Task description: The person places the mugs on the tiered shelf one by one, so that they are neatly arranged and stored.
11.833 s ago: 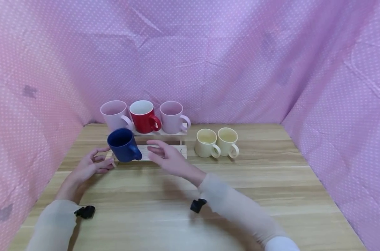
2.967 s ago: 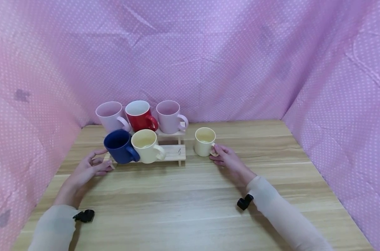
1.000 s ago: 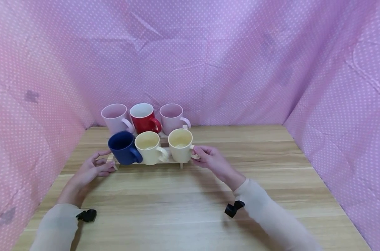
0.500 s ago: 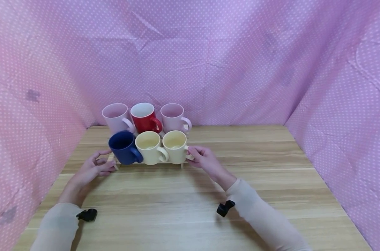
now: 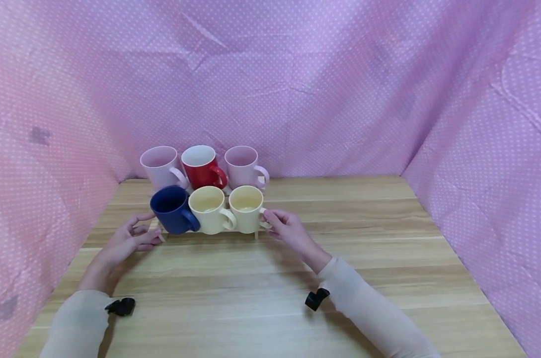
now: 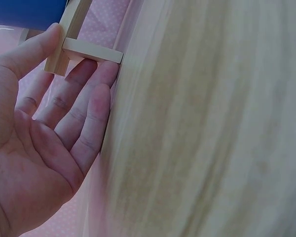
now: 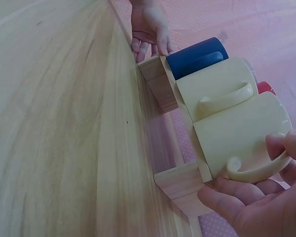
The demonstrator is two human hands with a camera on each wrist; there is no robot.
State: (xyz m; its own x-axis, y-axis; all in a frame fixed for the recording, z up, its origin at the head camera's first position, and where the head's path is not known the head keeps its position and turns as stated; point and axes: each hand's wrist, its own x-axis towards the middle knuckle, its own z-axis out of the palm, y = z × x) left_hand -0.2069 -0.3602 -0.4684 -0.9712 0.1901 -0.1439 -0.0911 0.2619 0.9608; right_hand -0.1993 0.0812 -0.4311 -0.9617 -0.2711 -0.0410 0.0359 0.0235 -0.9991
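Observation:
A two-tier wooden rack (image 7: pixel 160 89) bears two rows of upright mugs. My right hand (image 5: pixel 292 236) pinches the handle of the right-hand pale yellow mug (image 5: pixel 245 216), its base at the lower tier's right end. In the right wrist view, the lower fingers (image 7: pixel 222 200) of that hand lie beside the rack's end. Beside this mug stand a second yellow mug (image 5: pixel 206 219) and a dark blue mug (image 5: pixel 167 219). At the rack's left end my left hand (image 5: pixel 124 243) holds the frame, thumb on one side, fingers behind the leg in the left wrist view.
Along the upper tier stand a pink mug (image 5: pixel 156 174), a red mug (image 5: pixel 198 175) with white inside and another pink mug (image 5: pixel 240 171). The wood-grain table (image 5: pixel 234 298) stretches forward and right. A pink dotted cloth (image 5: pixel 297 74) hangs round the back and sides.
The blue mug has settled on the lower tier, and both yellow mugs have moved left from the table onto the rack. Lately the right one slid left beside the other. The left hand stayed put.

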